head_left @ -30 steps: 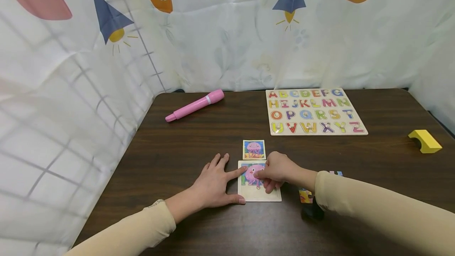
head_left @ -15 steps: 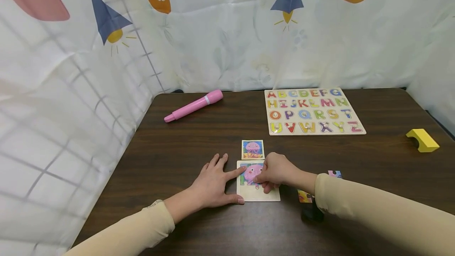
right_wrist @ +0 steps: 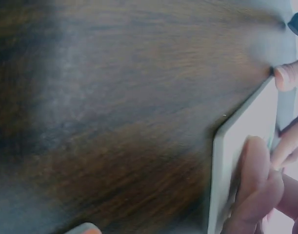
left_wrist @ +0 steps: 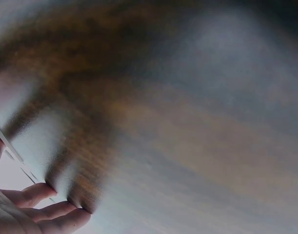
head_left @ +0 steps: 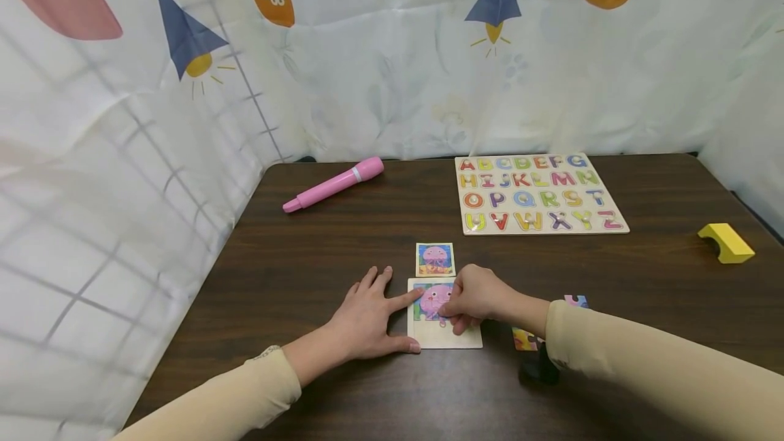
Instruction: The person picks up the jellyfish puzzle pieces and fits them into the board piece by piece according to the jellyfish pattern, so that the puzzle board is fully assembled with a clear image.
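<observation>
Head view: we note the puzzle board (head_left: 453, 339) just below the centre of the frame, flat on the dark wooden table (head_left: 294, 250), its jellyfish picture filling the upper part above a bare strip. Left hand (head_left: 366, 322), left of it: fingers spread and nearly straight, palm down, gripping nothing; index fingertip on the picture, thumb at the board's lower left corner. Right hand (head_left: 480, 295), on the board's right: fingers bent, thumb and index drawn close together over the lower part of the jellyfish. We cannot tell whether a piece is pinched between them. A small jellyfish card (head_left: 435, 260) lies just above the board. We log two loose puzzle pieces (head_left: 525, 339) right of centre, partly behind the right sleeve (head_left: 631, 352); an alphabet board (head_left: 539, 209) at upper right; a pink microphone-shaped toy (head_left: 333, 186) left of upper centre; a yellow block (head_left: 727, 243) near the right edge. Left wrist view adds, at lower left, fingertips meeting the tabletop beside a pale edge; much of the rest is blurred. Right wrist view gives us what the head view hides: the board's thick side, the right hand's curled fingers underneath, and the other thumb against the far corner.
</observation>
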`<state>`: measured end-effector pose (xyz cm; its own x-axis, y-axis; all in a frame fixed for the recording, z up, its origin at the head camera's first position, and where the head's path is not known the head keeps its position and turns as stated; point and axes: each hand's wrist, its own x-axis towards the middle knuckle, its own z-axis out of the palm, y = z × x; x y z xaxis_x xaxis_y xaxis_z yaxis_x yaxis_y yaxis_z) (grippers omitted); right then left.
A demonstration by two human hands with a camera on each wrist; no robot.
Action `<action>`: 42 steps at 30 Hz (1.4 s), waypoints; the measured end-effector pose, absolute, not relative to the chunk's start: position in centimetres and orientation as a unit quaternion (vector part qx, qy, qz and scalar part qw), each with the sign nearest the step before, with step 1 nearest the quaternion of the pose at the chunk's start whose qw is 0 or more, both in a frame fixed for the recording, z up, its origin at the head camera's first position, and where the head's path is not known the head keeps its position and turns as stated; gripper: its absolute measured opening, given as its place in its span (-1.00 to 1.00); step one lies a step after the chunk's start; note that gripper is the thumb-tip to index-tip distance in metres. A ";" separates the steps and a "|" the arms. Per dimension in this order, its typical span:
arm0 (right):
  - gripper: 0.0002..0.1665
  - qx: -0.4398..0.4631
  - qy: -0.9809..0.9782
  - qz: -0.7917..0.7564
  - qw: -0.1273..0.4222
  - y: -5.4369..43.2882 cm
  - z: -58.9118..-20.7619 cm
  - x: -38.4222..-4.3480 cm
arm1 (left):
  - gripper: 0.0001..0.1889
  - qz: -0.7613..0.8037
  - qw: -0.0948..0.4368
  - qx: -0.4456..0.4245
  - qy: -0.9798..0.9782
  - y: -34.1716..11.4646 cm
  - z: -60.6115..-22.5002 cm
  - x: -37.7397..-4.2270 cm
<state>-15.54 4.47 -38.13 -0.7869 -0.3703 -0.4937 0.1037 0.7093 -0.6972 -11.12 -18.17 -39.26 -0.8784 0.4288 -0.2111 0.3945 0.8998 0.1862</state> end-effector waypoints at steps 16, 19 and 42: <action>-0.71 -0.181 0.854 -0.437 0.215 16.0 -37.7 -17.5 | -0.10 0.060 0.127 0.212 0.967 -18.2 -39.3 -11.2; -0.67 -0.180 0.877 -0.404 0.186 19.7 -38.1 -17.5 | -0.10 0.059 0.124 0.214 0.967 -18.2 -39.2 -11.2; -0.58 -0.200 0.928 -0.270 0.163 26.0 -40.7 -16.8 | -0.11 0.075 0.130 0.208 0.966 -18.2 -39.4 -11.2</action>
